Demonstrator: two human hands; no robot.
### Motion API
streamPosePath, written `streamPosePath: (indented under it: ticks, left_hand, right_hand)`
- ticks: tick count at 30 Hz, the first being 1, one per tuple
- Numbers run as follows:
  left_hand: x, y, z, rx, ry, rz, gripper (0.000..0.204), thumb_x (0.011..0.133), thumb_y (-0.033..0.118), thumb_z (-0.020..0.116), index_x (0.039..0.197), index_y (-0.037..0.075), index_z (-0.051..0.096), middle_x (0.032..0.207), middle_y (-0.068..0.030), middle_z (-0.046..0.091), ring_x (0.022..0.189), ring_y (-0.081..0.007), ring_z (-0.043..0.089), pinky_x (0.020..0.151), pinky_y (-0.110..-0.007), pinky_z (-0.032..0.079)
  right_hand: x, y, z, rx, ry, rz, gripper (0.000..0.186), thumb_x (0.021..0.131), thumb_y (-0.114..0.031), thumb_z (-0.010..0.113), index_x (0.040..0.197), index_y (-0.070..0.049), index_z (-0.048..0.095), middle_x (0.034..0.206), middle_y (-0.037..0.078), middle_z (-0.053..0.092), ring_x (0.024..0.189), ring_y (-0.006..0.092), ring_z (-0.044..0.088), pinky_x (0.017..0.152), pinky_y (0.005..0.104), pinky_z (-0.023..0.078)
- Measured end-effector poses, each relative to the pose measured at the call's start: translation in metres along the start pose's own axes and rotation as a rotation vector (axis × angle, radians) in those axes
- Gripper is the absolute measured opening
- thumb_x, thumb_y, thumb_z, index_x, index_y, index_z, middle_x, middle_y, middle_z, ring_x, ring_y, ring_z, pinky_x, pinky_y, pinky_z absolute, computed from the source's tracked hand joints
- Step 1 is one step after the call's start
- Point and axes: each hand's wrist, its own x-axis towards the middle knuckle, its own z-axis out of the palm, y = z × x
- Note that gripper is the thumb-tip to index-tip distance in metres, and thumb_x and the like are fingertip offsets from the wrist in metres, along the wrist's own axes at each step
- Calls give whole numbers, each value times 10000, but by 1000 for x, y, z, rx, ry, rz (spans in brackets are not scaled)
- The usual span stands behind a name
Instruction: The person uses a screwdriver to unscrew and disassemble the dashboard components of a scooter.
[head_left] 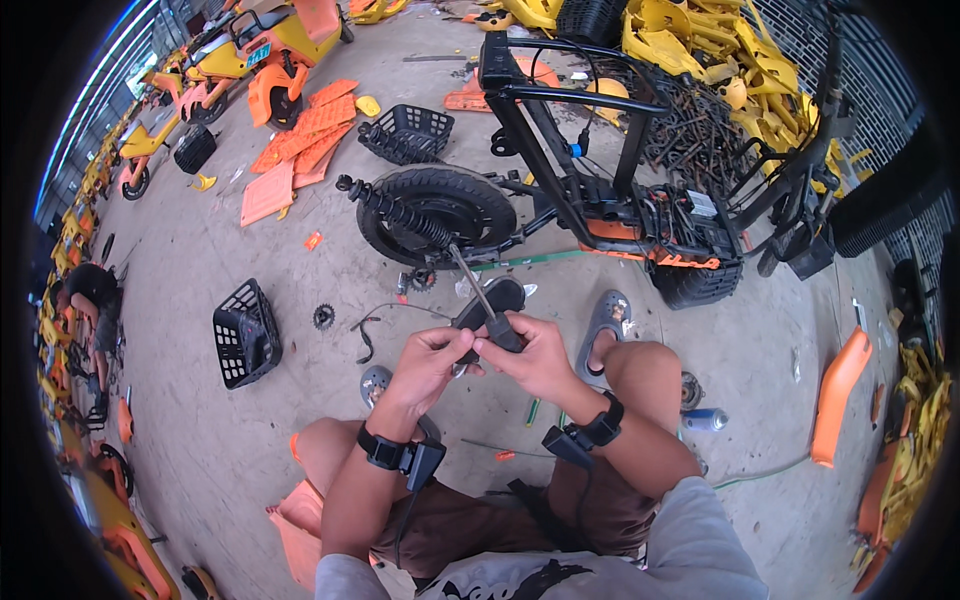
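My left hand (430,365) is closed on a dark oblong part (506,295), its thumb pressed near my other thumb. My right hand (530,360) grips the dark block-like end (500,332) of a long metal shaft (470,270), which lies across that part and points away from me. Just beyond stands a black scooter frame (630,160) with orange trim, its rear wheel (470,225) showing a tyre and hub, and a coil-spring shock (395,210) angled over the wheel.
Black baskets (240,335) (405,135), orange panels (310,135), a small sprocket (323,316), a spray can (705,420) and an orange cover (840,395) lie around me. Scooters (275,80), heaped yellow parts (670,40) and a crouching person (90,310) are farther off.
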Motion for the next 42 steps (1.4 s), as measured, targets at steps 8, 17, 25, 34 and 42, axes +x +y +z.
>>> streamPosePath:
  ticks: [8,17,25,34,42]
  left_hand:
    - [-3,15,17,37,55,196,520,941,27,563,1432,22,392,1167,-159,622,936,-254,677,654,-335,569]
    - [-8,21,22,138,11,267,747,902,-56,557,1519,113,172,1229,-215,584,934,-272,689,626,-315,575]
    - [-10,20,20,124,15,283,733,903,-60,557,1516,105,190,1228,-213,585,936,-276,687,631,-318,578]
    - [-8,18,20,130,4,294,726,895,-84,553,1511,100,216,1247,-209,574,930,-271,688,638,-313,580]
    - [-8,16,21,181,6,291,707,904,-37,579,1504,110,235,1226,-209,583,935,-289,682,641,-346,581]
  right_hand:
    - [6,9,-12,239,151,129,154,900,-162,680,923,-11,668,732,25,663,568,44,561,502,200,446]
    - [6,17,-2,317,178,294,204,916,-217,672,902,-14,657,706,14,626,557,75,564,492,228,454]
    - [6,16,0,386,244,335,236,885,-259,710,931,-42,628,705,5,592,557,93,570,481,232,437]
    - [5,13,3,377,251,337,223,899,-253,696,901,-33,656,667,0,586,550,80,539,511,235,433]
    - [5,14,6,348,262,343,218,896,-245,702,900,-34,652,661,0,589,543,77,534,501,231,420]
